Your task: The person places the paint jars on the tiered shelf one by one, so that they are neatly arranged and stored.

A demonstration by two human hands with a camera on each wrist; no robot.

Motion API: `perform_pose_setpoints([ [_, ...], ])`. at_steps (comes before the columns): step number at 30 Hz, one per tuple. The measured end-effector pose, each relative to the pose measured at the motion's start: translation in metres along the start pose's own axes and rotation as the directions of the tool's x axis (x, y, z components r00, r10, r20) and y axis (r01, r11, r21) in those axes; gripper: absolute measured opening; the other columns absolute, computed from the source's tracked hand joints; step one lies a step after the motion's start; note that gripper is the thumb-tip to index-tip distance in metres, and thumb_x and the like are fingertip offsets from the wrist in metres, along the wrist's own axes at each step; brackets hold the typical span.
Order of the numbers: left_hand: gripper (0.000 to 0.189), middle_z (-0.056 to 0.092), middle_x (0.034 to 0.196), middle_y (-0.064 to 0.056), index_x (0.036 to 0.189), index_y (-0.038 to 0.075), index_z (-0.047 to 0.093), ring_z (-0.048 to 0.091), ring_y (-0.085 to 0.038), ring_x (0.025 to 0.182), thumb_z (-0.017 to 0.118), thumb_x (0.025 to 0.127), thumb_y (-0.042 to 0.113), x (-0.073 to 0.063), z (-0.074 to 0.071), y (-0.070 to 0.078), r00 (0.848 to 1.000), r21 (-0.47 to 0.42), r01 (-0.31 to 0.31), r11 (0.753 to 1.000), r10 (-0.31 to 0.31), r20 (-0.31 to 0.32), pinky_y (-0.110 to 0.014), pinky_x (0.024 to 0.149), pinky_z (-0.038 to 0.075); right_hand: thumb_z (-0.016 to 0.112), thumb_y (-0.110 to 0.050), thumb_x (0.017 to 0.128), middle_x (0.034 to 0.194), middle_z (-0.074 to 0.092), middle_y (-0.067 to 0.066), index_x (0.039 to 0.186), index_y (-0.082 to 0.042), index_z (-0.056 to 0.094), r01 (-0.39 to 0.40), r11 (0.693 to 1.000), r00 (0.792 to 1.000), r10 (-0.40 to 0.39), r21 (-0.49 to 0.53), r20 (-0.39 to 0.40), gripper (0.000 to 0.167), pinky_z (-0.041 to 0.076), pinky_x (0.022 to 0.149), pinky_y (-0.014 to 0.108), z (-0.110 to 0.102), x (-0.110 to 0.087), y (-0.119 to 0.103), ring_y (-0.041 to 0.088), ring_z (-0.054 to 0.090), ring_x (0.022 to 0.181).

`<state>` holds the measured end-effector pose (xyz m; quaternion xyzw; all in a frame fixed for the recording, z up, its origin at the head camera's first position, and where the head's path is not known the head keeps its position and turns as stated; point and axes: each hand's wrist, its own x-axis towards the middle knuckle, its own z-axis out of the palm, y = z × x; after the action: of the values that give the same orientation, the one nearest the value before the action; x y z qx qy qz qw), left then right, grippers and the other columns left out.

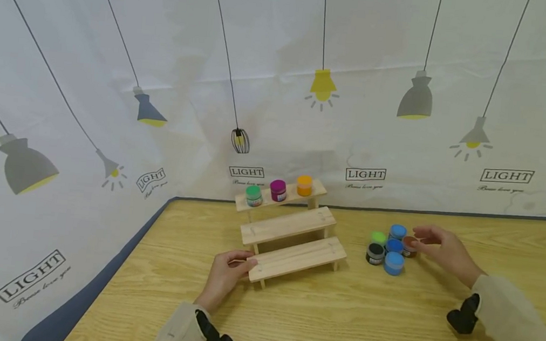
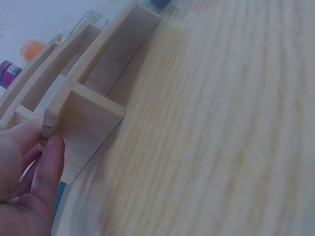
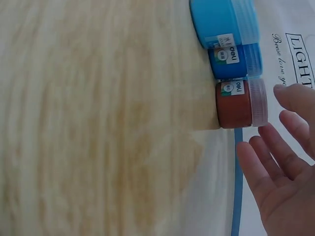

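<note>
Left hand (image 1: 225, 275) is pinching the rack (image 1: 296, 259), lower centre; right hand (image 1: 447, 255) is hovering, relaxed, by the brown jar (image 3: 235, 109) at right, likely for a pickup needing a pinch.

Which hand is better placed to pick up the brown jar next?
Probably the right hand: it is right beside the brown jar and holds nothing, while the left hand pinches the rack, well away from that jar.

Five times the boxed word "LIGHT" was flashed across the white backdrop (image 1: 278, 111), with script ending in "love you" run beneath! Up close, "deli" was caught on the label (image 3: 232, 88) of the brown jar (image 3: 235, 110), then again on the blue jar (image 3: 228, 69); the light-blue jar's (image 3: 216, 19) print was half lost.
</note>
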<state>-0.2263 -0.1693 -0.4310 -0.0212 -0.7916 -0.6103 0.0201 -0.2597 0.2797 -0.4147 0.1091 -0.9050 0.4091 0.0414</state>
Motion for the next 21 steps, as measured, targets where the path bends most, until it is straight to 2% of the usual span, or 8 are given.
perform_pose_setpoints([
  [7, 0.029, 0.060, 0.103, -0.016, 0.101, -0.003, 0.064, 0.061, -0.020, 0.083, 0.067, 0.080, 0.017, 0.000, 0.000, 0.000, 1.000, -0.003, 0.009, 1.000, -0.009, 0.010, -0.030, 0.068, 0.052, 0.058, -0.028, 0.087, 0.115, 0.048, 0.029, 0.123, 0.011, 0.041, -0.024, 0.999, 0.998, 0.023, 0.021, 0.062, 0.056, 0.045, 0.080, 0.044, 0.005, 0.000, 0.007, 0.039, 0.049, 0.102],
  [15, 0.029, 0.060, 0.104, -0.016, 0.101, -0.004, 0.064, 0.061, -0.020, 0.083, 0.067, 0.080, 0.017, 0.000, -0.001, 0.000, 1.000, -0.006, 0.006, 1.000, -0.006, 0.011, -0.030, 0.068, 0.052, 0.061, -0.023, 0.085, 0.112, 0.049, 0.029, 0.123, 0.013, 0.042, 0.003, 1.000, 0.997, -0.004, 0.017, 0.072, 0.055, 0.046, 0.079, 0.044, 0.008, 0.003, 0.005, 0.041, 0.050, 0.100],
  [21, 0.030, 0.060, 0.104, -0.016, 0.102, -0.003, 0.064, 0.061, -0.020, 0.083, 0.066, 0.080, 0.017, 0.000, -0.001, 0.000, 1.000, -0.005, 0.013, 1.000, -0.013, 0.011, -0.029, 0.068, 0.052, 0.060, -0.026, 0.086, 0.112, 0.049, 0.029, 0.123, 0.012, 0.042, -0.022, 1.000, 0.996, 0.022, 0.003, 0.081, 0.056, 0.046, 0.080, 0.045, 0.011, 0.005, 0.008, 0.042, 0.049, 0.101],
])
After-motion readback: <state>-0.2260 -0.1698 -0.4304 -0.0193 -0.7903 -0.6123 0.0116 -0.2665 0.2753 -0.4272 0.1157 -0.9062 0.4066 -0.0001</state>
